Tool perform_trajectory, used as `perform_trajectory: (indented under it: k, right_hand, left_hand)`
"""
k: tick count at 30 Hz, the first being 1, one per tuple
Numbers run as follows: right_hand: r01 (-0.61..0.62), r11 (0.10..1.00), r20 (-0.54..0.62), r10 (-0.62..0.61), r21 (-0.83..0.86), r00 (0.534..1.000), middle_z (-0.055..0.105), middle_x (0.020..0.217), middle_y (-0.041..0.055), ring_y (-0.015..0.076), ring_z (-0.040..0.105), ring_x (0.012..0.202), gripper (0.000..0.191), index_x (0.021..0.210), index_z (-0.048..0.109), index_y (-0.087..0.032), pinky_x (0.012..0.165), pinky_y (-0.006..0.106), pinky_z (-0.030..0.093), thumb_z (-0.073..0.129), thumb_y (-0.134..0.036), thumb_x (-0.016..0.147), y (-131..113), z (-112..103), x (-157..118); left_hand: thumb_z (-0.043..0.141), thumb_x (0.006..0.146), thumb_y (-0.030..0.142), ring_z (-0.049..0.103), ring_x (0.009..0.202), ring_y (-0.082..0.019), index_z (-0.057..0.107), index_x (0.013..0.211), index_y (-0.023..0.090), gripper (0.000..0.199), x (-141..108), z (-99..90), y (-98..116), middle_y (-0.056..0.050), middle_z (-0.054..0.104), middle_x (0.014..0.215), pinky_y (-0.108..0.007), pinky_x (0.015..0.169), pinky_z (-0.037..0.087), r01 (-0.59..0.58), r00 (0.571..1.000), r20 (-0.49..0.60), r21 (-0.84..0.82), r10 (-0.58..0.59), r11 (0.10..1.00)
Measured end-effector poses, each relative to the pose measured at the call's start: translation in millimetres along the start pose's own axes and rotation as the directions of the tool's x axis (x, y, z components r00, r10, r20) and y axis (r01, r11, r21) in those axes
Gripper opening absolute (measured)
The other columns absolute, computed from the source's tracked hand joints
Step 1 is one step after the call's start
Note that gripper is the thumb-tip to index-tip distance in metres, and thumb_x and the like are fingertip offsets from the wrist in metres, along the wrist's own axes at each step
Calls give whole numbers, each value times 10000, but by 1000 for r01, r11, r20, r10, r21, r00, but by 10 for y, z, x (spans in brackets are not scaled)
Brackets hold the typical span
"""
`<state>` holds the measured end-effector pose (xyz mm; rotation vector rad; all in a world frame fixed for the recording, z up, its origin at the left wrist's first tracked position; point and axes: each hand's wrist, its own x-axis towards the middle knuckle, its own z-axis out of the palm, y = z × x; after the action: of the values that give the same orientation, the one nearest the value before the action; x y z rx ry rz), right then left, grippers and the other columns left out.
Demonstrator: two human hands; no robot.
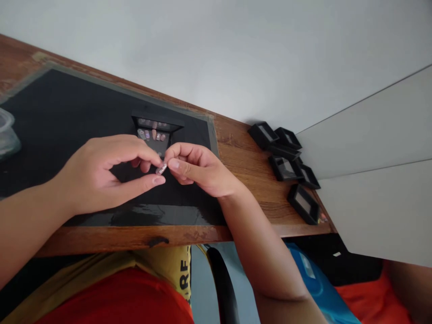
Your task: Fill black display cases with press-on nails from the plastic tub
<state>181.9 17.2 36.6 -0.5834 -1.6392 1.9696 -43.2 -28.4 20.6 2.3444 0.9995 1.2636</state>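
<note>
A small shiny press-on nail (161, 169) with pale decoration is held in the air between my two hands. My left hand (101, 173) has its thumb and index finger closed around the nail's near end. From the other side, my right hand (204, 173) pinches the nail's edge with thumb and index finger, the other fingers curled in. Just behind the fingertips stands an open black case (172, 127) with several decorated press-on nails (154, 134) in a row. Its raised lid mirrors them. My hands hide the front part of the case.
A black mat (74, 108), taped at its edges, covers much of the wooden table (243, 157). Several black boxes with clear windows (303, 203) lie at the right. A clear plastic container (7, 135) stands at the left edge. A pale wall rises behind the table.
</note>
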Motion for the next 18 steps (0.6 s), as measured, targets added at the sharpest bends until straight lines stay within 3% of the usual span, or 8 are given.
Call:
perform_trajectory:
  k: [4,8,18]
  right_hand:
    - [16,1000,-30,-16,-7,999,500,680,-86,34,354,550,295,930,617,-160,470,182,245,770,-411,955,-1,10,-11]
    - [27,999,-34,-28,-24,999,474,667,-93,35,339,545,333,911,599,-168,471,184,250,786,-442,938,0,40,-5]
    - [59,991,-84,-69,-116,994,479,698,-70,57,377,604,372,913,579,-177,531,201,309,765,-498,946,-31,152,-10]
  left_hand:
    - [710,944,319,618,673,-119,685,1002,292,69,-12,-8,30,52,690,811,-288,670,529,69,993,-102,79,-60,995]
    - [716,935,245,646,718,-142,698,1012,328,114,-1,-3,55,42,715,841,-320,651,532,29,981,-195,92,-10,995]
    - [770,873,162,616,723,-126,752,1087,288,249,4,22,14,29,712,888,-313,630,496,-38,973,-224,55,50,998]
